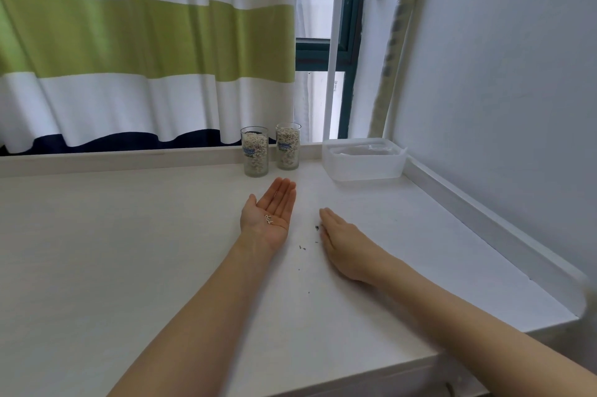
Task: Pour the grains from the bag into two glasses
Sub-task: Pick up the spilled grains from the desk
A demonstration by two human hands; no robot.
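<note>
Grains [268, 219] lie on flat left palm [269, 215]; right hand [342, 243] flat on table [129, 251] beside dark specks [317, 228]. Two glasses [255, 151] filled. Tub [363, 159] contents unclear.

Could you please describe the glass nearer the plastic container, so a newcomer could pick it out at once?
Follow the raised back edge of the white table towards the window; two grain-filled glasses stand there, left of a translucent plastic container. The one you want is the right glass, closer to the container, sitting slightly further back than the left glass.
</note>
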